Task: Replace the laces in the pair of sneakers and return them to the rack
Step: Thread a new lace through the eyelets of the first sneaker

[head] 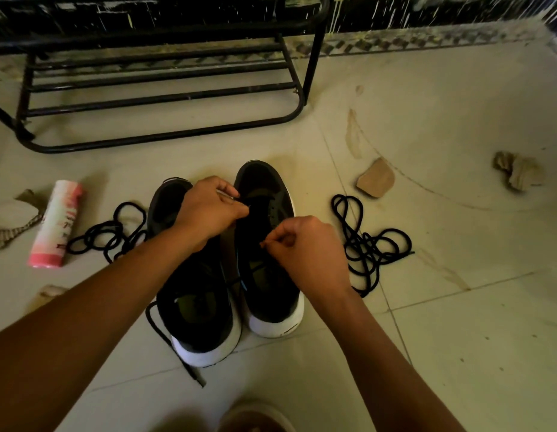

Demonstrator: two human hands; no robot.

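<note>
Two black sneakers with white soles stand side by side on the tiled floor, toes pointing away from me: the left sneaker (196, 310) and the right sneaker (268, 294). My left hand (208, 210) pinches a black lace tip over the right sneaker's front eyelets. My right hand (305, 244) pinches the lace at that shoe's right eyelet row. A black lace end (165, 341) trails from the left sneaker toward me. One loose black lace (112, 235) lies in a pile left of the shoes, another loose lace (367, 244) on the right. The black metal shoe rack (165, 98) stands behind.
A pink spray can (57, 224) lies on its side at the left, next to a cloth (12, 219). A flat stone (377, 177) and a crumpled rag (520, 173) lie to the right. A dark wall runs behind the rack.
</note>
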